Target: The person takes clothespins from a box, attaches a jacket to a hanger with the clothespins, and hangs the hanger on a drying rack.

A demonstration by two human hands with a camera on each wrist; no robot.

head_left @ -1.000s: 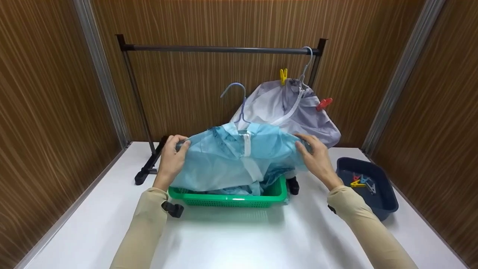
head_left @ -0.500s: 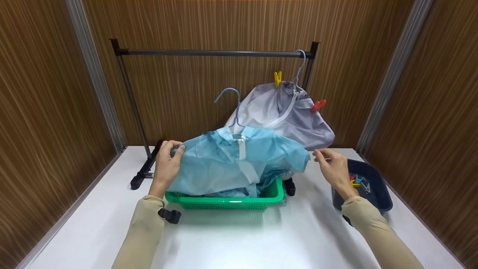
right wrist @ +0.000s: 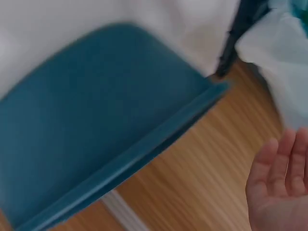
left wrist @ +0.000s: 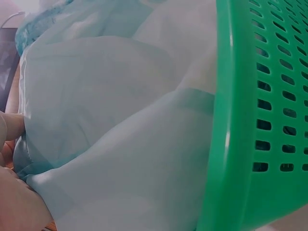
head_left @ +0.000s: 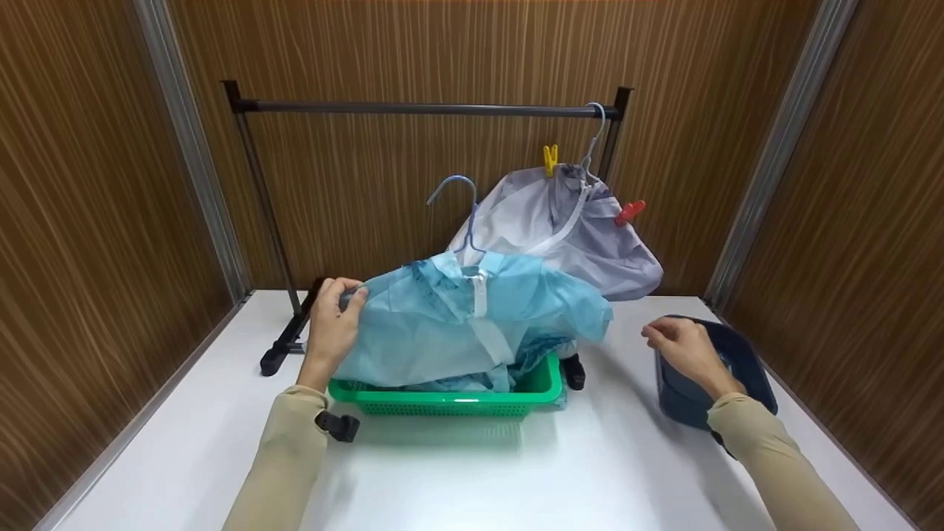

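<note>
A light blue zip jacket (head_left: 413,339) is spread on a blue hanger (head_left: 472,210), its lower part lying in and over the green basket (head_left: 457,398). My left hand (head_left: 333,324) pinches the jacket's left shoulder between thumb and fingers. In the left wrist view that hand (left wrist: 19,192) grips the thin pale fabric (left wrist: 120,115) beside the basket wall. My right hand (head_left: 689,350) holds nothing and hovers over the near left side of a dark blue bin (head_left: 682,402), hiding much of its inside. In the right wrist view its fingers (right wrist: 284,159) are only slightly bent.
Behind stands a dark clothes rack (head_left: 428,108). A grey-lilac jacket (head_left: 516,214) hangs at its right end on a pale hanger, with a yellow clothespin (head_left: 550,160) and a red clothespin (head_left: 629,213) clipped on. Wood-patterned walls (head_left: 833,221) enclose the white table (head_left: 457,479).
My right hand has let go of the jacket's right shoulder and moved right to the bin; that sleeve now droops. My left hand has kept its hold. The head view has shifted slightly.
</note>
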